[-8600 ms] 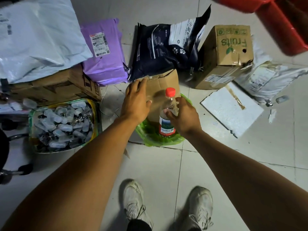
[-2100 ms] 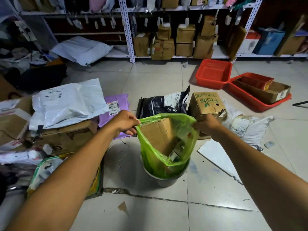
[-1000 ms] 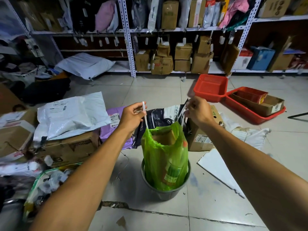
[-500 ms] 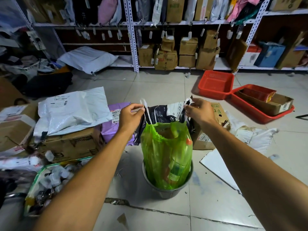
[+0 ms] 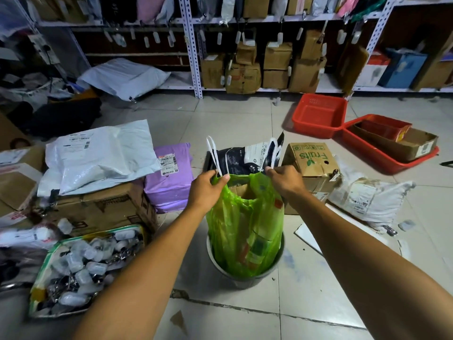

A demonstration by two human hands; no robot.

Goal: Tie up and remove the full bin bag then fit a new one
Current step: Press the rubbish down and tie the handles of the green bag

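Note:
A full green bin bag (image 5: pixel 247 231) stands in a small grey bin (image 5: pixel 245 280) on the tiled floor. Cardboard and a bottle show through the plastic. My left hand (image 5: pixel 208 187) pinches the bag's left top edge, and a white drawstring loop (image 5: pixel 213 153) sticks up from it. Over on the right top edge, my right hand (image 5: pixel 285 180) holds the other white drawstring loop (image 5: pixel 275 153). The bag's mouth is drawn narrow between my hands, with a gap left open.
Parcels and boxes (image 5: pixel 98 168) crowd the floor at left, with a tray of small plastic tags (image 5: pixel 83 268) near my left arm. A "Fruits" carton (image 5: pixel 311 165) and a white sack (image 5: pixel 367 200) lie right. Red baskets (image 5: pixel 321 114) and shelving (image 5: pixel 193 45) stand behind.
My hands lifted the bag's rim off the bin, took hold of the two white drawstrings and came closer together, narrowing the bag's mouth.

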